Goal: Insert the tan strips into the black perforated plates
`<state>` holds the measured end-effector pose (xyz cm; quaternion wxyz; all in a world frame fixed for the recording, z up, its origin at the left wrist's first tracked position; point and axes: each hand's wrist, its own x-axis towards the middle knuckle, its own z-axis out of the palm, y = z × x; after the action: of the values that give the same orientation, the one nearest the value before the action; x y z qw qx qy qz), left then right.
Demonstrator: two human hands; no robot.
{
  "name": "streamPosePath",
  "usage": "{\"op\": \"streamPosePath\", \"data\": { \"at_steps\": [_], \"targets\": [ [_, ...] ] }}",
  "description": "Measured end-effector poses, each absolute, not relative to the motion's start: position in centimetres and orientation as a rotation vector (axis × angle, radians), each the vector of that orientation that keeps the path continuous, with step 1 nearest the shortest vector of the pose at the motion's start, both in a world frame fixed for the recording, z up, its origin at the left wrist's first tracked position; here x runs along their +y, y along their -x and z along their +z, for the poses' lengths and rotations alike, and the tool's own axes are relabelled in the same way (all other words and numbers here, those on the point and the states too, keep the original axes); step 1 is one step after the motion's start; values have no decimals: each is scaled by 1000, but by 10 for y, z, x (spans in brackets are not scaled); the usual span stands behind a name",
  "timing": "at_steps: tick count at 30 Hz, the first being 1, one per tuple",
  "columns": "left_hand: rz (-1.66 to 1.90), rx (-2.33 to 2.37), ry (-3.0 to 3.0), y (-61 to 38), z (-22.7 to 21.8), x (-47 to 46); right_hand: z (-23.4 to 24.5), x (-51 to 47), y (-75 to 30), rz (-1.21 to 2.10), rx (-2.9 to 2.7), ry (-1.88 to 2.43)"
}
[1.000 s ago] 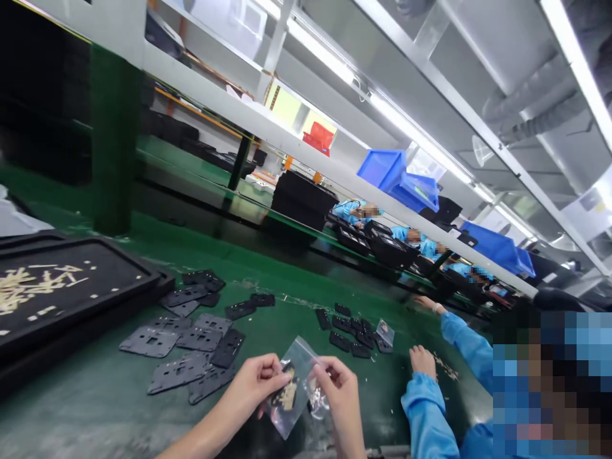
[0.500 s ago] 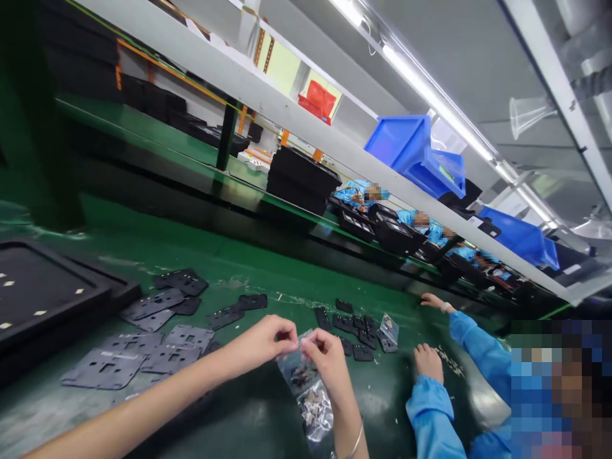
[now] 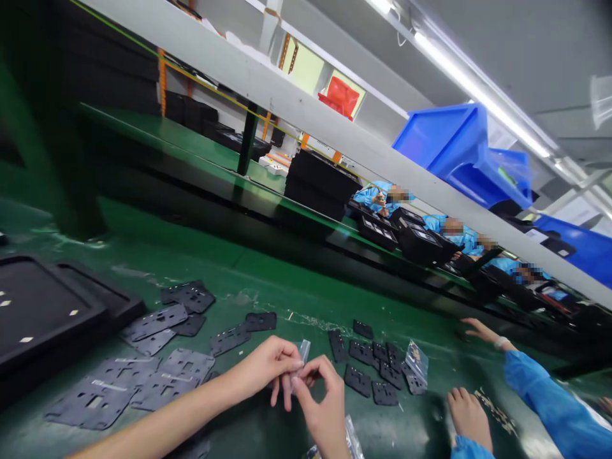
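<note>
My left hand (image 3: 273, 370) is closed in a pinch on a clear plastic bag (image 3: 305, 349), whose upper end sticks up behind the fingers. My right hand (image 3: 319, 395) meets it there, thumb and fingertips pinching the same bag. The rest of this bag is mostly hidden by my fingers. Beneath my right wrist lies another clear bag (image 3: 354, 438), partly covered. Large flat black plates (image 3: 90, 398) are spread left of my hands, and smaller black plates (image 3: 357, 380) lie to the right.
Black trays (image 3: 43, 306) stand at the left. A clear bag of small parts (image 3: 417, 362) lies right of the small plates. At the right, a co-worker's hand (image 3: 471, 417) rests near scattered small pieces (image 3: 497, 413). A dark ledge and shelf (image 3: 268, 229) run behind the bench.
My hands have come closer together, with the bag now mostly hidden in my fingers. The view has shifted, and the bag of silvery parts has dropped toward the lower edge.
</note>
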<state>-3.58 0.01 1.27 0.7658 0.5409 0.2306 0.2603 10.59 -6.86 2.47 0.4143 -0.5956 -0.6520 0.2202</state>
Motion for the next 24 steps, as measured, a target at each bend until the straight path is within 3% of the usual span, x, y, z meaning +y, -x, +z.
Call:
{"op": "streamPosePath", "data": {
  "at_steps": [13,18,24],
  "targets": [
    [646,480,-1203,35,19,-14,31,-76,-104,620,-1779,1525],
    [531,373,-1180,39,26,-13,34,-77,-110,1044,-1641,1336],
    [516,235,-946,42,22,-16,17,-78,-96,1402,-994,967]
  ]
}}
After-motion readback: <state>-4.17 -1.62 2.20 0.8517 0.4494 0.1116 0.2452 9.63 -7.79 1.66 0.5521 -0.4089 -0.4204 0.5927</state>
